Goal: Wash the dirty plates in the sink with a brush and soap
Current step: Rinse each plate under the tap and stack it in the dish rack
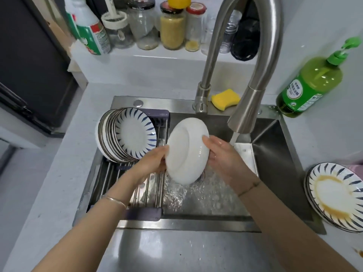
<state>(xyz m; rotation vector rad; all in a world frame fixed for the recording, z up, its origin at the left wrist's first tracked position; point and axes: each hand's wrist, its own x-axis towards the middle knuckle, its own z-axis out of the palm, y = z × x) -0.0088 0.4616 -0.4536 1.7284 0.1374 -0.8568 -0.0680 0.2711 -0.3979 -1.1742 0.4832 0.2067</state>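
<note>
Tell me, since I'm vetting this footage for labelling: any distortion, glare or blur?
Head view: wide-angle distortion bows the faucet and counter edges; soft glare sits on the wet steel sink rim; the plate is sharp, the splashing water beneath it smears, the shelf jars look slightly soft.

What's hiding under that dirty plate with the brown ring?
More plates are stacked under the dirty plate. Only their rims peek out at its edge, so how many there are, and whether they are dirty too, is covered up.

Washed plates (127, 134) stand left in the rack (137, 181) (over the sink (275, 154)), dirty plates (337, 195) right.
</note>
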